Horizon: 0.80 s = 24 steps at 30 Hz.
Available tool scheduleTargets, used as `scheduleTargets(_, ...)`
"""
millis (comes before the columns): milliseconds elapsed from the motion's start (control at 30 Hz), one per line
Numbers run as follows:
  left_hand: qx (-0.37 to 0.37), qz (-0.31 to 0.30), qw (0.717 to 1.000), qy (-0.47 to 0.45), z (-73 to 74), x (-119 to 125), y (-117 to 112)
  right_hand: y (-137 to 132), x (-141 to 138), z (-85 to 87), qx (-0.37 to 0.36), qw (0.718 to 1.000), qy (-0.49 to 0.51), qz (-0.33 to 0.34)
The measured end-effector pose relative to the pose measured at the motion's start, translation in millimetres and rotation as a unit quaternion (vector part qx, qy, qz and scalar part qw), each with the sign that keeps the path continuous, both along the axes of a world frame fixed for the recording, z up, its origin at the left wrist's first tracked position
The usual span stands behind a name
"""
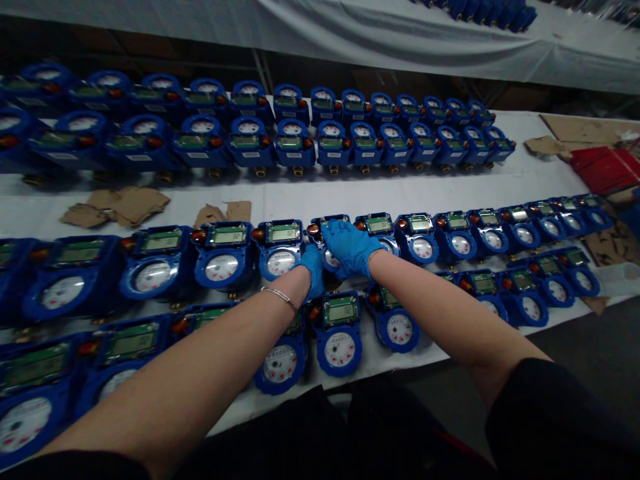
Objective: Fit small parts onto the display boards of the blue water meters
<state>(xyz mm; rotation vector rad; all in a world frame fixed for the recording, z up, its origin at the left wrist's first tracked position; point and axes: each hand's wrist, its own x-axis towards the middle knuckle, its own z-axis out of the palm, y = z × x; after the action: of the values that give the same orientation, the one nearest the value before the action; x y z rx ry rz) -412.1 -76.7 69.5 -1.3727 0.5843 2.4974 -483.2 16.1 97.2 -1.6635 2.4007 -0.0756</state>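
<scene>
Both of my hands wear blue gloves and rest on one blue water meter (320, 230) in the nearer double row of meters. My right hand (353, 248) lies over the meter's top, fingers curled down onto it. My left hand (313, 270) grips its lower left side, a thin bracelet on that wrist. Neighbouring meters, such as the one (280, 248) to the left and the one (419, 237) to the right, show green displays and white dials. Closer to me stands another meter (341, 331).
A second double row of blue meters (295, 137) lines the far side of the white table (350, 193). Torn cardboard scraps (117, 205) lie between the rows. A red box (605, 167) and cardboard sit at the right end. Another covered table (400, 33) runs behind.
</scene>
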Motion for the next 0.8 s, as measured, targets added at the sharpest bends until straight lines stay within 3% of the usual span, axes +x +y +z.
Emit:
scheduleTargets(200,-0.031,-0.013,0.999,-0.026,-19.0,-5.2,-7.4,-1.0,0.8,1.3,0.001,1.000,0.008,0.002)
scheduleTargets(467,-0.088,0.039,0.995,0.012,-31.3,-10.4,-6.3,-0.4,0.5,1.6,0.001,1.000,-0.003,0.001)
scheduleTargets(567,-0.091,0.046,0.995,0.005,-27.6,-7.4,-4.3,-0.5,-0.4,-0.7,-0.003,1.000,-0.008,-0.002)
scheduleTargets(800,-0.067,0.043,0.996,0.045,-4.1,3.9,0.7,-2.4,-1.6,1.8,-0.004,1.000,0.002,0.008)
